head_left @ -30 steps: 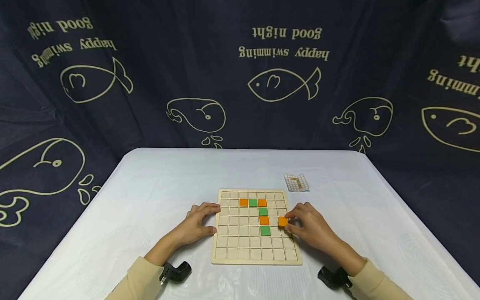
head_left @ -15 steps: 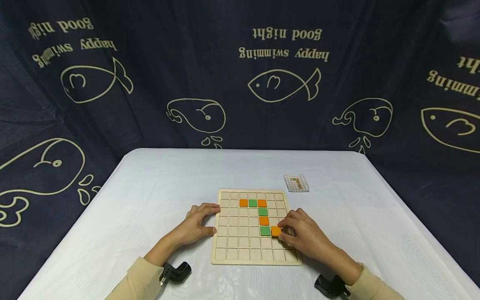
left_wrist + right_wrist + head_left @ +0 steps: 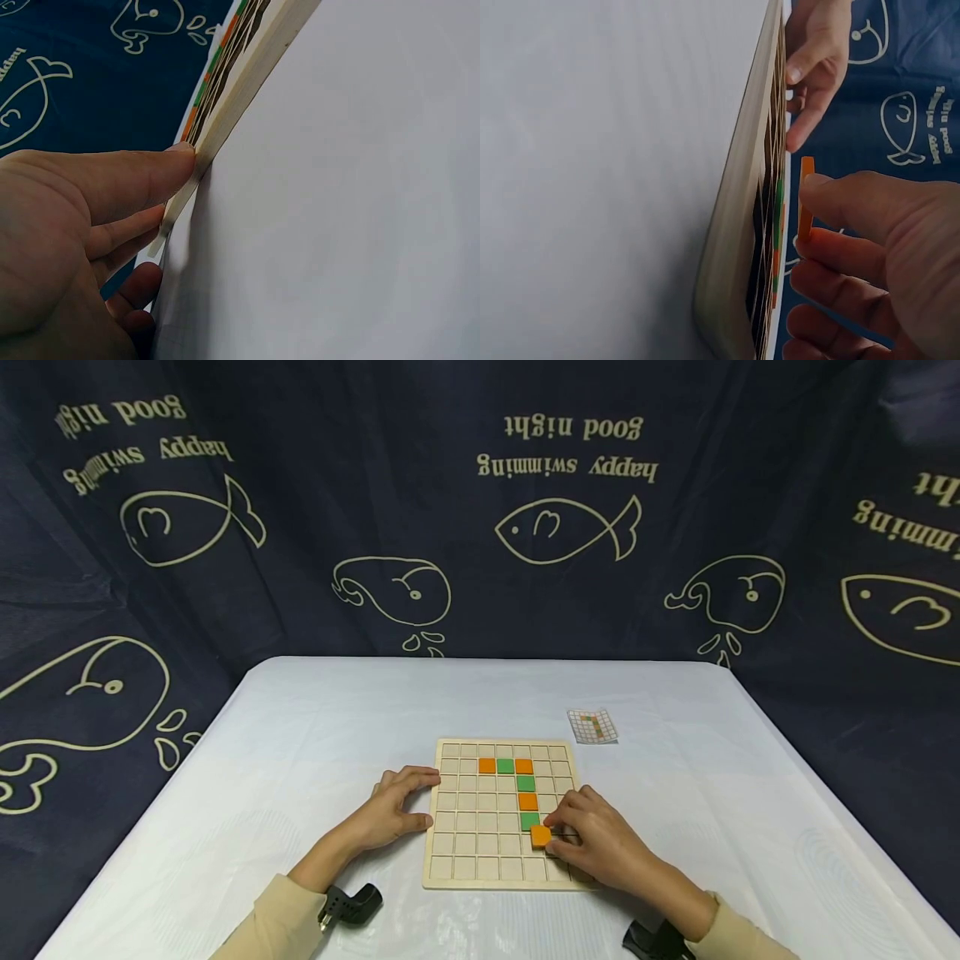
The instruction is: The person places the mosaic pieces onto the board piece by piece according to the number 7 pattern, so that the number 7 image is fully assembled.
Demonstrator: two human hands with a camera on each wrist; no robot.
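A square wooden grid board (image 3: 465, 843) lies on the table. Orange and green square tiles sit in some of its cells: a short row near the top, then a column running down from the row's right end to a green tile (image 3: 529, 821). My right hand (image 3: 600, 843) pinches an orange tile (image 3: 540, 837) between thumb and fingertips, just below and right of that green tile. In the right wrist view the held tile (image 3: 807, 199) shows edge-on, apart from the board. My left hand (image 3: 390, 810) touches the board's left edge with thumb and extended fingers.
A small printed card (image 3: 592, 727) with a coloured grid pattern lies beyond the board's upper right corner. White cloth covers the table (image 3: 337, 710). A dark curtain (image 3: 465, 510) with fish drawings hangs behind it.
My right hand has carried the orange tile left and toward me, from the board's right edge to near the column's lower end. The left hand and board have stayed put.
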